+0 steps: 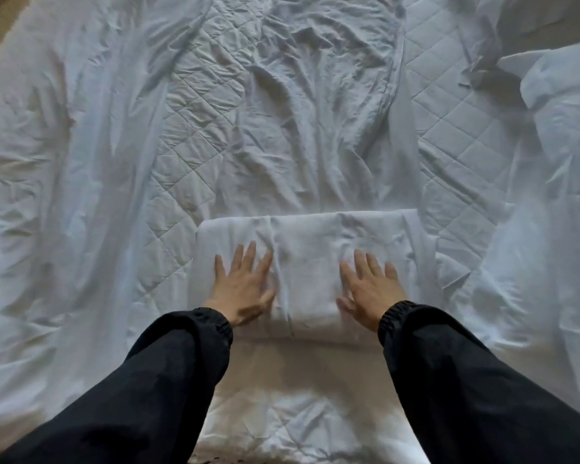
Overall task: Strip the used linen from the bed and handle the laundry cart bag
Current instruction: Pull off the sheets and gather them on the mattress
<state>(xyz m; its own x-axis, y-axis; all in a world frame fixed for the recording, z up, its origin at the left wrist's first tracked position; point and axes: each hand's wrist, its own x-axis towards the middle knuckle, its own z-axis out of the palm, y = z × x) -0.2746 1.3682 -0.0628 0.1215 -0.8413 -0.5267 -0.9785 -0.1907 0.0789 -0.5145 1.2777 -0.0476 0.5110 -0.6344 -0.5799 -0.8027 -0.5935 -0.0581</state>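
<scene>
Currently both hands flat, fingers spread: left hand (245,289) and right hand (369,291) press folded sheet (310,242) on bed (466,135).

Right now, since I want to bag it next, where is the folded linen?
The folded linen lies in the centre of the head view on the rumpled bed, under the flat left hand and right hand.

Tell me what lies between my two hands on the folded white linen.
Only bare folded white linen, creased beside the left hand; the right hand lies flat. Head view.
</scene>
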